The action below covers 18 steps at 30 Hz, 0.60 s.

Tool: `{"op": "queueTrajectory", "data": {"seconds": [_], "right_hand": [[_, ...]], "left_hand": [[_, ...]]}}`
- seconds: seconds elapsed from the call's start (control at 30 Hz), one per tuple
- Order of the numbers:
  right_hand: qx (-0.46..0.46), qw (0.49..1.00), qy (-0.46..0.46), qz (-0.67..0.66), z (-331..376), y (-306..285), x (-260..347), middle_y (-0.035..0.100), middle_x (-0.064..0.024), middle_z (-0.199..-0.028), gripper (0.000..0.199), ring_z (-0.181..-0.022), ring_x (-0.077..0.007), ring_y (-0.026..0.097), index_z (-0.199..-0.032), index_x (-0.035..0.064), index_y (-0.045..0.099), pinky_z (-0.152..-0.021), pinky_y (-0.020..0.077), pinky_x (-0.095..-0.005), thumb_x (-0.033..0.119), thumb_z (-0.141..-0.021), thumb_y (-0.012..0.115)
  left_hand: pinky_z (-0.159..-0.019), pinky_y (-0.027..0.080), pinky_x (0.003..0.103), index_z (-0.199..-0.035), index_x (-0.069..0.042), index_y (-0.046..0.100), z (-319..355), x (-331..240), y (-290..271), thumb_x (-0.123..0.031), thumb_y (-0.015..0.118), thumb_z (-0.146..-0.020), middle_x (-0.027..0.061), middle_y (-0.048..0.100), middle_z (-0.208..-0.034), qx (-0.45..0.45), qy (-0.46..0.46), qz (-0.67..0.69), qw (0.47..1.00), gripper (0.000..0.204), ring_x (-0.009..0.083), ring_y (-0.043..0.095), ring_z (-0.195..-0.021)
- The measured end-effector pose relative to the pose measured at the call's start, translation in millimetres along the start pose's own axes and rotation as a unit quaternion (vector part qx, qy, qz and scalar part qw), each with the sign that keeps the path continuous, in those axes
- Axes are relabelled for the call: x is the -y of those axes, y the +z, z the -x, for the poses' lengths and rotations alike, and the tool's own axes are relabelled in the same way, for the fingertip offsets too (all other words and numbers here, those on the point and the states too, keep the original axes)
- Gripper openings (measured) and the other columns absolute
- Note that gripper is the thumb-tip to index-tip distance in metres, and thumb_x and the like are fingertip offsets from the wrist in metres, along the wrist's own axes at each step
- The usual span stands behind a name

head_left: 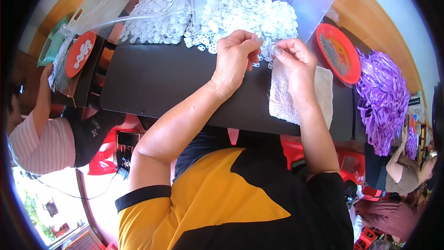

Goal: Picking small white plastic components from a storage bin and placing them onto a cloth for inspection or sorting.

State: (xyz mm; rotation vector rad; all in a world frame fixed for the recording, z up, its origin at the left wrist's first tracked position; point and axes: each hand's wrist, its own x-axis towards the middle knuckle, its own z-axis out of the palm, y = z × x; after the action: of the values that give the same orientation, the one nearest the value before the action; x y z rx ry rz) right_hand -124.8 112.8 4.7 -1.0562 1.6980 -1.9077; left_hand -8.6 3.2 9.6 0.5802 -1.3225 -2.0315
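My left hand (236, 58) is closed in a pinch, with thumb and forefinger pressed together above the front of a heap of small white plastic pieces (249, 16). My right hand (298, 62) faces it a short gap away, also pinching. Whatever lies between the fingertips is too small to name. Several loose white pieces with holes show below and between the hands. Beneath my right hand and wrist lies a white cloth (284, 99), flat on the dark table (171, 81).
Clear plastic bins (317, 0) hold the white heaps. An orange-red bowl (354, 67) with thin grey strands stands at right, beside a bundle of purple ribbons (381, 97). At left are a red plate (71, 67) with white pieces, a white basket (104, 4) and a co-worker (44, 139).
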Motion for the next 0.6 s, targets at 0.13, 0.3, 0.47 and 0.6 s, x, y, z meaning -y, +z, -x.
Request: {"op": "queueTrajectory", "data": {"seconds": [0.13,0.3,0.47,0.6], "right_hand": [[0.0,0.996,0.033,-0.084,-1,-2,10,0.064,-0.0034,-0.084,0.007,-0.079,-0.0118,0.06,-0.092,-0.0003,0.064,-0.076,0.0472,-0.0247,0.002,-0.085,0.065],[-0.004,0.996,0.031,-0.089,1,-2,12,0.064,-0.0038,-0.084,0.008,-0.079,-0.0119,0.061,-0.093,-0.0006,0.064,-0.076,0.0477,-0.0248,0.003,-0.085,0.065],[-0.007,0.996,0.036,-0.085,2,-3,15,0.065,-0.0036,-0.084,0.008,-0.079,-0.0115,0.061,-0.092,-0.0007,0.065,-0.076,0.0476,-0.0247,0.003,-0.086,0.066],[-0.007,0.997,0.026,-0.076,1,-3,14,0.065,-0.0035,-0.083,0.008,-0.079,-0.0109,0.06,-0.092,-0.0008,0.065,-0.076,0.0471,-0.0243,0.003,-0.085,0.066]], "left_hand": [[-0.046,0.038,0.021,-0.086,0.0,0.062,6,1,3,-0.012,0.066,-0.086,0.0029,0.06,-0.069,0.015,0.013,-0.045,0.999,0.012,0.0089,0.054,-0.055],[-0.048,0.039,0.02,-0.088,0.0,0.064,10,2,6,-0.013,0.065,-0.088,0.002,0.061,-0.069,0.022,0.02,-0.1,0.995,0.014,0.0069,0.053,-0.056],[-0.048,0.039,0.02,-0.088,0.0,0.064,11,2,8,-0.014,0.065,-0.088,0.0017,0.061,-0.069,0.028,0.021,-0.122,0.992,0.013,0.0062,0.053,-0.056],[-0.048,0.04,0.019,-0.089,-0.001,0.064,11,2,8,-0.014,0.065,-0.089,0.0014,0.061,-0.069,0.028,0.017,-0.123,0.992,0.013,0.0058,0.052,-0.056]]}}
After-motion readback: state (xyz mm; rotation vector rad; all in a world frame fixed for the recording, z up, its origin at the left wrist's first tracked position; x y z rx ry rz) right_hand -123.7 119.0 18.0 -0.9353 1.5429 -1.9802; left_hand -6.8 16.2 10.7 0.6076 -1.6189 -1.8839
